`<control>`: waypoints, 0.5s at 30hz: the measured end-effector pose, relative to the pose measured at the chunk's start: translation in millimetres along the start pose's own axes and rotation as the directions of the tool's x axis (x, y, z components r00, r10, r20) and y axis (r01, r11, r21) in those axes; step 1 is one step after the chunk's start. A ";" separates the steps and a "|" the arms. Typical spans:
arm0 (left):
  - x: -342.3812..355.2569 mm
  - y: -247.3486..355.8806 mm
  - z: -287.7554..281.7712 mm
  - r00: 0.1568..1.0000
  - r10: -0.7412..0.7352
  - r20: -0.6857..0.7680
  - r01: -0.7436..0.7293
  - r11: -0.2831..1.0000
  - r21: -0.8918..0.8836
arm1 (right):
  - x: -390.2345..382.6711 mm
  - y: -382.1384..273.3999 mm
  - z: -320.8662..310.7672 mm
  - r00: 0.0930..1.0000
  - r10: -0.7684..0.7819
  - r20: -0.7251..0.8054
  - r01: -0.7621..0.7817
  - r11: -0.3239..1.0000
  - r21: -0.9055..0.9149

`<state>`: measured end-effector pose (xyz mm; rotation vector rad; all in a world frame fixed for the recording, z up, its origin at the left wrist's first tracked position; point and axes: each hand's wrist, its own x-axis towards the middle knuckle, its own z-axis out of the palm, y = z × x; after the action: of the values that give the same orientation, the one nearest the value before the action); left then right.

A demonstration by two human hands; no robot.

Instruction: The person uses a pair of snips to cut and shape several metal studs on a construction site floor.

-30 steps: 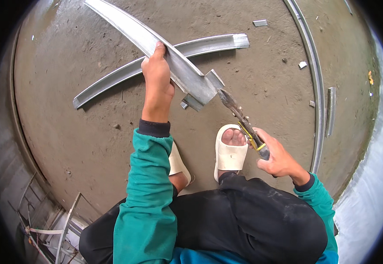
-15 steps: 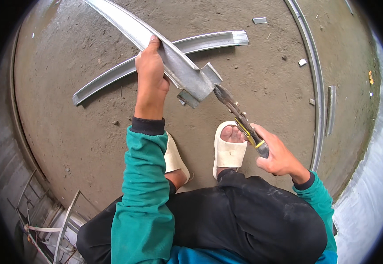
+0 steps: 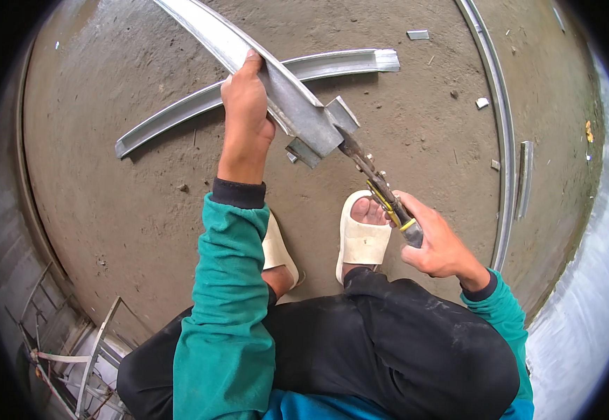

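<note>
My left hand [image 3: 247,105] is closed round a long silver metal channel [image 3: 294,105], its thumb lying along the channel's upper side. At the near end of the channel, cut flaps stick out to both sides. My right hand [image 3: 434,238] grips the handles of a pair of tin snips [image 3: 378,178] with yellow-trimmed dark grips. The jaws of the snips meet the channel's end beside the right flap. Beneath the held channel, a second metal channel [image 3: 171,112] lies crosswise on the floor.
A long metal channel [image 3: 506,147] runs along the right side, with a short strip [image 3: 525,178] next to it. Small metal offcuts [image 3: 418,34] are scattered on the rough concrete floor [image 3: 416,126]. At lower left stands a metal frame [image 3: 98,357]. My sandalled feet [image 3: 364,241] are below the snips.
The snips have shifted slightly up and left against the channel's end, their jaws now further onto the metal. The channel and my left hand sit slightly further right in the view.
</note>
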<state>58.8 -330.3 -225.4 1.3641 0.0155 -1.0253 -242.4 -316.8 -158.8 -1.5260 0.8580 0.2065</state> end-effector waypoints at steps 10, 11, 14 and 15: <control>-6.1 9.0 0.1 1.000 0.007 -0.010 -0.007 0.999 0.047 | -4.4 0.3 4.9 0.999 -0.021 -0.025 0.022 0.999 0.041; -5.7 9.3 -0.4 1.000 0.007 -0.013 -0.007 0.999 0.044 | -4.2 -0.2 6.2 0.999 -0.012 -0.030 0.014 0.998 0.062; -5.5 8.3 -0.3 1.000 0.001 -0.018 0.000 0.999 0.044 | -4.8 -3.5 6.0 0.999 0.045 -0.019 -0.043 0.995 0.086; -5.3 7.6 -0.1 1.000 -0.003 -0.021 0.004 0.999 0.049 | -5.1 -4.3 5.6 0.996 0.091 -0.002 -0.090 0.992 0.089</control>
<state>60.3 -328.2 -216.5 1.4199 0.0084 -1.0200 -241.3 -310.1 -153.3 -1.4069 0.9306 0.2265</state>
